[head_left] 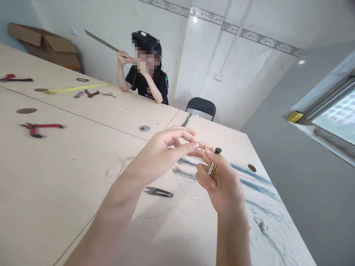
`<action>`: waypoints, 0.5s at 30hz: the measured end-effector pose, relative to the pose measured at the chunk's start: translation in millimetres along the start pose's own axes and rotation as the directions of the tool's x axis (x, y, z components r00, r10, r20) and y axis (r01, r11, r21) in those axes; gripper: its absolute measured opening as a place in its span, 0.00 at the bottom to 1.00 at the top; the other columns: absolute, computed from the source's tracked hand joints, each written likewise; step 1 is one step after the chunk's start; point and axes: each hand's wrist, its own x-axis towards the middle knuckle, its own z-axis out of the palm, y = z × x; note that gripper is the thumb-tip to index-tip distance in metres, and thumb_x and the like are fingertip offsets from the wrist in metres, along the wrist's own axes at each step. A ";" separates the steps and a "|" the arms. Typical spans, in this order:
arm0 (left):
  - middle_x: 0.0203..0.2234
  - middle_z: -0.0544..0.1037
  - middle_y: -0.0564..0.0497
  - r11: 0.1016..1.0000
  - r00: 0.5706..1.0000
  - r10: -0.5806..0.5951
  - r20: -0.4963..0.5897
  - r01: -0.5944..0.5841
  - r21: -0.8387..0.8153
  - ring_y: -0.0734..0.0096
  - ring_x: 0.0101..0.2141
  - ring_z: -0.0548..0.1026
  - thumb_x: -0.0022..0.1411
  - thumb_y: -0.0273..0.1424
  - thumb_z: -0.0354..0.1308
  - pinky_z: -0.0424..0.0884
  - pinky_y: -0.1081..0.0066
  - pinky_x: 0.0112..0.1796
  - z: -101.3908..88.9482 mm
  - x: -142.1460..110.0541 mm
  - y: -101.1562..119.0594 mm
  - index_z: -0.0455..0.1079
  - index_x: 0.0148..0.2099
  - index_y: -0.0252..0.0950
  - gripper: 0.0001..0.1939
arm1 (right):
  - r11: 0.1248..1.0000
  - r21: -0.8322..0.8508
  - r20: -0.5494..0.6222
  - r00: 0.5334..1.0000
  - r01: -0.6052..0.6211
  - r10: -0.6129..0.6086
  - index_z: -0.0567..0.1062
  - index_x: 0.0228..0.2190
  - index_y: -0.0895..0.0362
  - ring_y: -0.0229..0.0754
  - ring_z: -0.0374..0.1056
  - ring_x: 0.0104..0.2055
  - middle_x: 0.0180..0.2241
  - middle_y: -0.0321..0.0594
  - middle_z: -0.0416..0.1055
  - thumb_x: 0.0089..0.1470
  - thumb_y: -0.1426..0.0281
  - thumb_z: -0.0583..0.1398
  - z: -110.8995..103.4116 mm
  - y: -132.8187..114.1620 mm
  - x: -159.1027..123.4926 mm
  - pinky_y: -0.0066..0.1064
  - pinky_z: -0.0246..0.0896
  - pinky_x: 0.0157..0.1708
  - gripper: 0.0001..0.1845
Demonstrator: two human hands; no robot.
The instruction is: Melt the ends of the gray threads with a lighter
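Listing from the fingertips out: one left hand [163, 151], fingers curled, thumb and forefinger closed in a pinch just beside the tube's cap, on something too fine to make out. One right hand [222, 181], fingers closed around one yellow-and-black tube [212, 165], its black cap tilted up above the fingertips.

Just below the fingers, on one pale laminate table [69, 177]: one pair of thread snips [158, 192], near the left wrist. Beneath and right of the fingers: loose fine dark strands [249, 177], too many to count.

Left of the fingers, well apart: three pairs of red-handled pliers [41, 127], one pair of scissors [108, 95], one yellow strip [77, 88], one black ring [82, 79].

Well ahead of the fingers: one seated co-worker [146, 70] in a black shirt, one hand raising one long metal blade [101, 40]; one black chair [201, 109]; one cardboard box [44, 46]. Far right of the fingers: one window [332, 114].
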 end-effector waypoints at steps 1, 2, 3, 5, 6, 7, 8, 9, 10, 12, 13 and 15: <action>0.49 0.76 0.52 1.000 1.000 0.005 -0.010 -0.005 0.001 0.69 0.43 0.71 0.61 0.41 0.61 0.65 0.71 0.38 -0.2 0.0 -0.5 0.77 0.31 0.39 0.12 | 1.000 -0.004 0.009 1.000 0.009 -0.009 0.75 0.39 0.55 0.26 0.41 0.15 0.30 0.32 0.72 0.51 0.60 0.65 -1.6 -0.4 0.1 0.29 0.35 0.17 0.16; 0.48 0.76 0.52 1.000 1.000 0.006 -0.026 -0.006 0.003 0.69 0.43 0.71 0.61 0.41 0.61 0.65 0.72 0.38 -0.9 0.1 -0.9 0.76 0.31 0.39 0.12 | 1.000 -0.012 0.010 1.000 0.020 -0.020 0.75 0.39 0.55 0.27 0.42 0.15 0.27 0.31 0.70 0.51 0.60 0.65 -3.6 -0.8 0.2 0.29 0.36 0.17 0.15; 0.47 0.77 0.52 1.000 0.999 -0.003 -0.039 0.003 0.004 0.70 0.41 0.71 0.61 0.41 0.62 0.64 0.72 0.36 -2.2 0.0 -1.2 0.76 0.31 0.39 0.12 | 0.999 -0.026 -0.004 0.999 0.033 -0.033 0.75 0.37 0.55 0.27 0.42 0.15 0.24 0.29 0.67 0.51 0.60 0.65 -5.9 -1.3 0.3 0.29 0.37 0.17 0.14; 0.46 0.77 0.53 0.999 0.997 -0.042 -0.063 0.041 -0.011 0.75 0.34 0.70 0.60 0.41 0.62 0.62 0.74 0.31 -6.7 -0.3 -1.7 0.76 0.33 0.39 0.11 | 0.994 -0.080 -0.072 0.994 0.070 -0.076 0.76 0.35 0.55 0.28 0.43 0.15 0.19 0.26 0.59 0.51 0.60 0.66 -11.0 -2.6 0.3 0.28 0.39 0.17 0.13; 0.46 0.77 0.53 0.998 0.995 -0.064 -0.081 0.063 -0.022 0.77 0.30 0.68 0.60 0.41 0.63 0.61 0.74 0.28 -9.6 -0.5 -1.8 0.75 0.34 0.39 0.11 | 0.988 -0.124 -0.114 0.988 0.092 -0.107 0.76 0.34 0.55 0.28 0.44 0.16 0.18 0.26 0.57 0.51 0.60 0.66 -13.3 -3.1 0.2 0.28 0.39 0.18 0.12; 0.46 0.77 0.53 0.997 0.991 -0.078 -0.105 0.076 -0.031 0.79 0.27 0.66 0.59 0.41 0.63 0.59 0.75 0.26 -12.5 -0.8 -2.0 0.75 0.34 0.38 0.11 | 0.977 -0.177 -0.155 0.977 0.116 -0.143 0.77 0.34 0.55 0.29 0.45 0.16 0.18 0.26 0.57 0.51 0.60 0.66 -15.0 -3.5 0.1 0.28 0.40 0.18 0.13; 0.45 0.77 0.53 0.996 0.988 -0.084 -0.131 0.081 -0.034 0.80 0.26 0.65 0.59 0.41 0.63 0.58 0.75 0.24 -15.1 -1.1 -2.0 0.75 0.33 0.38 0.12 | 0.964 -0.228 -0.191 0.964 0.139 -0.184 0.78 0.35 0.56 0.29 0.45 0.17 0.19 0.28 0.59 0.52 0.60 0.66 -15.7 -3.6 0.0 0.28 0.41 0.18 0.13; 0.44 0.77 0.53 0.996 0.985 -0.083 -0.153 0.079 -0.033 0.80 0.25 0.65 0.58 0.41 0.64 0.58 0.75 0.24 -17.0 -1.4 -1.9 0.74 0.33 0.38 0.12 | 0.950 -0.268 -0.218 0.951 0.158 -0.219 0.79 0.36 0.56 0.28 0.45 0.17 0.21 0.29 0.63 0.52 0.59 0.67 -15.3 -3.3 -0.2 0.29 0.41 0.19 0.14; 0.43 0.77 0.52 0.997 0.984 -0.077 -0.159 0.073 -0.028 0.80 0.26 0.65 0.58 0.41 0.64 0.59 0.76 0.24 -18.1 -1.7 -1.7 0.74 0.33 0.38 0.12 | 0.943 -0.290 -0.228 0.944 0.166 -0.236 0.79 0.37 0.55 0.28 0.45 0.17 0.23 0.31 0.67 0.52 0.59 0.67 -13.6 -2.6 -0.4 0.29 0.41 0.19 0.15; 0.43 0.77 0.51 0.999 0.994 -0.053 -0.099 0.053 -0.007 0.76 0.29 0.68 0.59 0.42 0.63 0.61 0.75 0.26 -17.2 -2.2 -0.9 0.75 0.34 0.38 0.12 | 0.955 -0.262 -0.192 0.962 0.141 -0.195 0.79 0.41 0.54 0.27 0.45 0.17 0.29 0.34 0.73 0.51 0.58 0.67 -7.7 -0.4 -0.8 0.29 0.41 0.19 0.17; 0.43 0.77 0.51 0.999 0.998 -0.041 -0.050 0.042 0.004 0.75 0.31 0.69 0.61 0.43 0.62 0.62 0.75 0.27 -15.7 -2.3 -0.5 0.75 0.35 0.38 0.13 | 0.968 -0.226 -0.143 0.980 0.105 -0.139 0.79 0.43 0.53 0.27 0.45 0.16 0.31 0.35 0.75 0.52 0.58 0.67 -4.4 0.6 -1.1 0.29 0.41 0.18 0.18; 0.41 0.77 0.50 0.999 0.999 -0.030 0.020 0.030 0.031 0.73 0.32 0.69 0.62 0.43 0.60 0.63 0.74 0.28 -12.2 -2.2 0.1 0.75 0.35 0.38 0.13 | 0.987 -0.161 -0.016 1.000 0.018 -0.021 0.78 0.44 0.53 0.27 0.45 0.16 0.33 0.36 0.76 0.52 0.59 0.66 0.2 1.3 -1.7 0.29 0.40 0.17 0.19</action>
